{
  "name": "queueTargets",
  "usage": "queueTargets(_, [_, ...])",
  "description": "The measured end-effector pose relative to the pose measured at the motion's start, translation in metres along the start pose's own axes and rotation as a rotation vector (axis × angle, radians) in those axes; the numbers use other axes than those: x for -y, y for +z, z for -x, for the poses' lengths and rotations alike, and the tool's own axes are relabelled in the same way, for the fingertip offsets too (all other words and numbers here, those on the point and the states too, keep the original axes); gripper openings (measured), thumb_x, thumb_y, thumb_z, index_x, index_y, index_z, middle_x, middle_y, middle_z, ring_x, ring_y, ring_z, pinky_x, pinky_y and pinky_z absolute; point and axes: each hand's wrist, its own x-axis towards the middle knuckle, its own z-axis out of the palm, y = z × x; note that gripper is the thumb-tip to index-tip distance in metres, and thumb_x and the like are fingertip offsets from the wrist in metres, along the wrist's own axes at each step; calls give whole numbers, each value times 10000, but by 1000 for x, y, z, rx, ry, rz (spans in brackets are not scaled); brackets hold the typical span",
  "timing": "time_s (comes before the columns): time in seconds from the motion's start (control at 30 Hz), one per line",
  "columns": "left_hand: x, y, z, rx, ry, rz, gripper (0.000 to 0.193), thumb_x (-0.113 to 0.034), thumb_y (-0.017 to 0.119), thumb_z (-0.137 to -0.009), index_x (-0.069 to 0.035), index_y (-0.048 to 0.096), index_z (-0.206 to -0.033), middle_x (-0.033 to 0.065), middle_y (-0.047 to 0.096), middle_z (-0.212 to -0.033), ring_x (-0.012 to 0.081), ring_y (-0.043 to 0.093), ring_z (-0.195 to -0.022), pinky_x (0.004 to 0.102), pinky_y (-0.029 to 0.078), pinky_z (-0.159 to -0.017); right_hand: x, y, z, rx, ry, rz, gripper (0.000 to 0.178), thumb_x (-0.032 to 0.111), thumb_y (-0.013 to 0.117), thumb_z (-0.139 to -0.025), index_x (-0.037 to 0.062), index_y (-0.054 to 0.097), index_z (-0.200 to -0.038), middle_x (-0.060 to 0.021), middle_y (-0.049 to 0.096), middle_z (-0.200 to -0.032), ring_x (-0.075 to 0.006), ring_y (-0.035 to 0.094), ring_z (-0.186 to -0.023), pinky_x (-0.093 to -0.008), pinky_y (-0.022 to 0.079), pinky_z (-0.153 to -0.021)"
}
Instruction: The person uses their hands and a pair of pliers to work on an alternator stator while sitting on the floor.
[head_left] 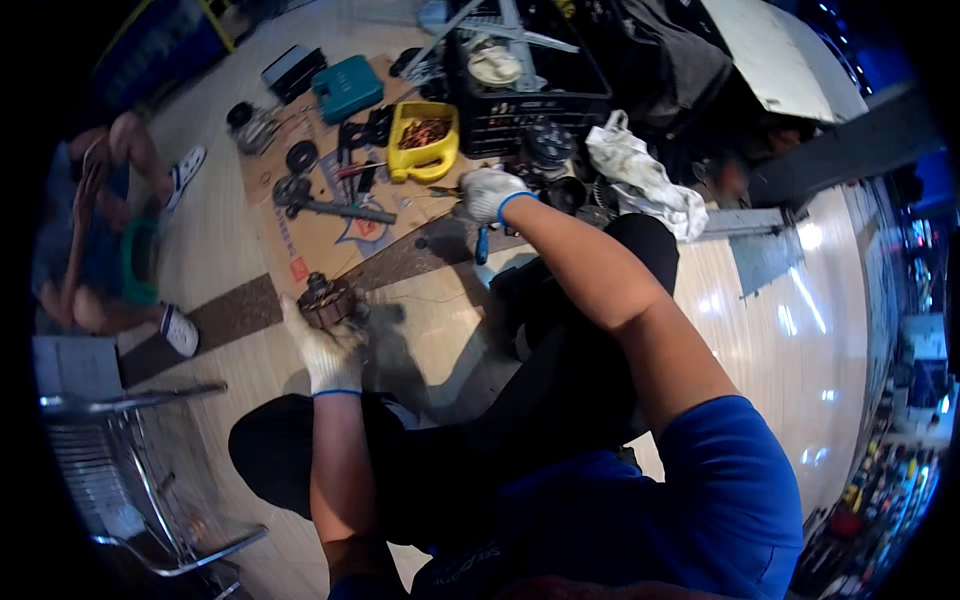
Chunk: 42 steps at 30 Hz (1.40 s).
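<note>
**A:** What is nearest the person?

**B:** The left hand, in a white glove, is closed around a dark, brownish round metal part, held just above the floor in front of the bent knees. The part sits at the fingertips, on the far side of the hand.

**A:** And the other hand?

**B:** The right hand, also gloved, reaches farther out. It is curled over a blue-handled tool that hangs down below the palm; how tight the grip is, I cannot tell.

**A:** Any packaging or printed surfaces?

**B:** A flattened brown cardboard sheet lies on the floor between the hands, with a red patch near its close corner and blue-and-orange print in the middle. A long dark metal shaft rests across it.

**A:** Beyond that?

**B:** A yellow plastic jug, cut open and holding small brownish parts, lies just past the right hand. Beside it stands a black plastic crate, and a white crumpled rag lies to the right. Farther left sits a teal case. At the left edge another person sits with sandalled feet, well apart from the work.
</note>
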Motion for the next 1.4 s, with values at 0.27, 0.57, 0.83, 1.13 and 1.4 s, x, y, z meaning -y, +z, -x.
queueTargets(0.27, [-11, -19, 0, -33, -15, -54, 635, -645, 468, -964, -76, 561, -1230, 143, 652, -1032, 291, 653, -891, 435, 556, -703, -1, 14, -61, 40, 277, -56, 326, 242, 676, -844, 74, 744, -1115, -148, 707, -1187, -309, 690, -1096, -430, 563, -895])
queueTargets(0.57, [-5, -18, 1, -171, -20, -116, 586, -572, 513, -981, -47, 586, -1229, 139, 655, -1071, 283, 650, -967, 449, 562, -855, 17, 40, -158, -4, 284, 112, 359, 330, 766, -808, 127, 759, -1103, -107, 726, -1159, -283, 700, -1078, -401, 570, -881])
queueTargets(0.83, [12, -27, -19, -222, -83, -129, 648, -635, 438, -983, -54, 595, -1224, 134, 653, -1116, 296, 639, -1004, 447, 543, -886, 14, 53, -199, -99, 276, 114, 327, 368, 634, -890, 146, 769, -1088, -81, 726, -1174, -245, 693, -1095, -371, 549, -913])
queueTargets(1.13, [8, -10, -15, -216, -76, -14, 590, -593, 478, -983, -69, 592, -1229, 126, 679, -1013, 283, 671, -905, 414, 575, -755, 6, -46, -153, -424, 331, -367, 592, 548, 580, -884, 54, 699, -1188, -205, 650, -1259, -321, 635, -1167, -394, 487, -1003])
queueTargets(1.4, [8, 9, -2, -55, 4, 24, 562, -575, 462, -1000, -55, 552, -1192, 152, 673, -957, 310, 683, -796, 438, 593, -654, 86, -173, 16, -587, -276, -661, 478, 364, 626, -944, 95, 605, -1339, -190, 691, -1189, -252, 710, -944, -346, 566, -865])
